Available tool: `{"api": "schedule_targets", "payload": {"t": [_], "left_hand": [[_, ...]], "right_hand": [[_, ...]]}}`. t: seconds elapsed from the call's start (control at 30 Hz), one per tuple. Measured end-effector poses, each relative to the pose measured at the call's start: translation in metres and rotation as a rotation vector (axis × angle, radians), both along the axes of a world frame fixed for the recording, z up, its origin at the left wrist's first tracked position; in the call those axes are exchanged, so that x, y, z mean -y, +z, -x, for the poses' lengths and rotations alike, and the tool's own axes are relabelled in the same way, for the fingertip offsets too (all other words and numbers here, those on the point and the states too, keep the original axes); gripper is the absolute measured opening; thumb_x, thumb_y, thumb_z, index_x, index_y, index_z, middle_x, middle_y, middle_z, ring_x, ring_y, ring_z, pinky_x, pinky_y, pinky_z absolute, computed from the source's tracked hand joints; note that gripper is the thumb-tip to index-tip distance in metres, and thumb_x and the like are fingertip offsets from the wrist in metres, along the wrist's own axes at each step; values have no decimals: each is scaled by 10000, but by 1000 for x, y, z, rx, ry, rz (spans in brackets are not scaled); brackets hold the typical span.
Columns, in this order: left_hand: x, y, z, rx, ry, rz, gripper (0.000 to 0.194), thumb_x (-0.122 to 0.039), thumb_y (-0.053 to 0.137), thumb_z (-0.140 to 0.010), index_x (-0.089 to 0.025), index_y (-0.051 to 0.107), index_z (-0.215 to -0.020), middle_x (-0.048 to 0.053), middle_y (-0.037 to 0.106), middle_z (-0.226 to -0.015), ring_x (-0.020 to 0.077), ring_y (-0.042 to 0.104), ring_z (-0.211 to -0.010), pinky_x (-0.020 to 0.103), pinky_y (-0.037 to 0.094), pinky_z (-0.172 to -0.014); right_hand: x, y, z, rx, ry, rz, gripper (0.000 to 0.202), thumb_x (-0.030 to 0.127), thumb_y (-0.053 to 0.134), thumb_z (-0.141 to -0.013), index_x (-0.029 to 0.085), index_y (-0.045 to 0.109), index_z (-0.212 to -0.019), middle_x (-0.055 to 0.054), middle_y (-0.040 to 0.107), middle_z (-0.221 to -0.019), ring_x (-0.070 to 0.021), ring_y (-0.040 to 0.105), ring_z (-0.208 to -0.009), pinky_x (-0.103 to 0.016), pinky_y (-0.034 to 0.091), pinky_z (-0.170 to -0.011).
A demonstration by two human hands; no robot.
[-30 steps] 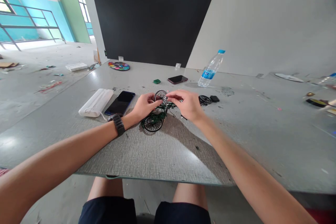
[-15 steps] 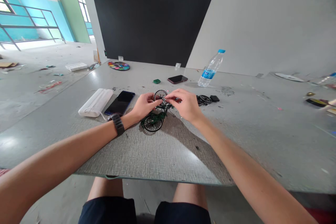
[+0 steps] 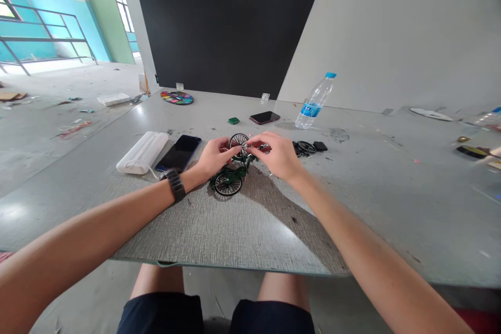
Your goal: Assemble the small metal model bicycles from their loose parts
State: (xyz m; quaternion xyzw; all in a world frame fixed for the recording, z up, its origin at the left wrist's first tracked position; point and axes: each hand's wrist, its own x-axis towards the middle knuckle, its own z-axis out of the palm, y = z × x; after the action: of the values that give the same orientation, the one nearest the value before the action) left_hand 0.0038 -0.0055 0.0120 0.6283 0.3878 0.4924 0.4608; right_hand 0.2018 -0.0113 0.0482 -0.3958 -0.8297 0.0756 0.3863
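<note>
A small green model bicycle (image 3: pixel 230 174) lies on the table in front of me, with one spoked wheel near me and another at its far end. My left hand (image 3: pixel 216 157) grips the far wheel (image 3: pixel 238 140) from the left, thumb and fingers closed on it. From the right, my right hand (image 3: pixel 277 154) pinches close to that wheel's hub; whatever is between its fingertips is too small to make out. More black model parts (image 3: pixel 306 147), a spoked wheel among them, lie just right of my right hand, which partly hides them.
Left of my hands lie a dark phone (image 3: pixel 179 153) and a white power bank (image 3: pixel 143 153) with a cable. Farther back are a green piece (image 3: pixel 234 121), another phone (image 3: pixel 265 117), a paint palette (image 3: pixel 177 97) and a tilted water bottle (image 3: pixel 315 102). A black panel (image 3: pixel 230 26) stands behind.
Almost nothing differs. Both hands stay at the bicycle's far wheel, with only a slight shift of the fingers at the hub.
</note>
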Motion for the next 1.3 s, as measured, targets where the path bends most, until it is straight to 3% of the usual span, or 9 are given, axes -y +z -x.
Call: {"api": "schedule_targets", "payload": {"t": [0.07,0.2,0.33,0.6,0.87,1.03,1.2,1.3], "left_hand": [[-1,-1,0,6,18,4,209,-337,691,-826,-140,622,-822,12,594,-713,72,496,-560,206,399,-492],[-2,-4,0,5,34,8,228,-354,693,-822,-135,631,-835,24,616,-737,77,505,-576,207,403,-503],[-3,-5,0,-3,33,1,232,-358,690,-823,-133,634,-830,29,622,-747,81,508,-587,203,398,-501],[-5,-7,1,-41,26,-31,272,-402,685,-828,-137,628,-818,22,604,-727,80,491,-577,210,387,-504],[-7,-10,2,-85,23,-67,272,-410,673,-838,-142,629,-812,22,584,-707,93,488,-585,224,389,-513],[-6,-9,1,-83,24,-63,270,-404,668,-840,-140,620,-808,19,580,-710,93,492,-591,223,386,-510],[-6,-9,1,-81,12,-66,279,-415,672,-836,-142,618,-817,20,591,-715,91,500,-586,221,386,-507],[-5,-8,2,-99,13,-70,278,-416,664,-841,-144,616,-817,19,592,-706,94,506,-583,223,387,-506]], "right_hand": [[-2,6,-7,49,-45,-10,137,321,658,-901,226,722,-976,-46,732,-958,-178,668,-812,-334,548,-695],[-8,14,-25,281,-143,77,110,304,657,-890,231,722,-839,-35,720,-793,-183,637,-690,-352,490,-616],[-13,13,-35,399,-95,250,111,292,679,-857,242,740,-779,-37,722,-747,-191,637,-650,-351,472,-588],[-5,21,-25,580,-10,545,133,324,722,-796,221,759,-871,-48,730,-827,-178,628,-700,-308,449,-637],[-6,13,-23,607,-6,518,86,285,673,-846,212,714,-826,-44,703,-828,-174,603,-697,-313,420,-635],[-4,11,-23,544,-61,391,129,281,554,-936,203,626,-863,-60,691,-870,-178,594,-717,-320,410,-629],[-2,11,-21,530,16,340,80,134,573,-859,207,593,-832,-47,692,-877,-175,609,-756,-310,436,-659],[-3,11,-22,546,13,364,97,123,585,-838,211,625,-838,-46,704,-871,-177,621,-749,-311,446,-659]]}}
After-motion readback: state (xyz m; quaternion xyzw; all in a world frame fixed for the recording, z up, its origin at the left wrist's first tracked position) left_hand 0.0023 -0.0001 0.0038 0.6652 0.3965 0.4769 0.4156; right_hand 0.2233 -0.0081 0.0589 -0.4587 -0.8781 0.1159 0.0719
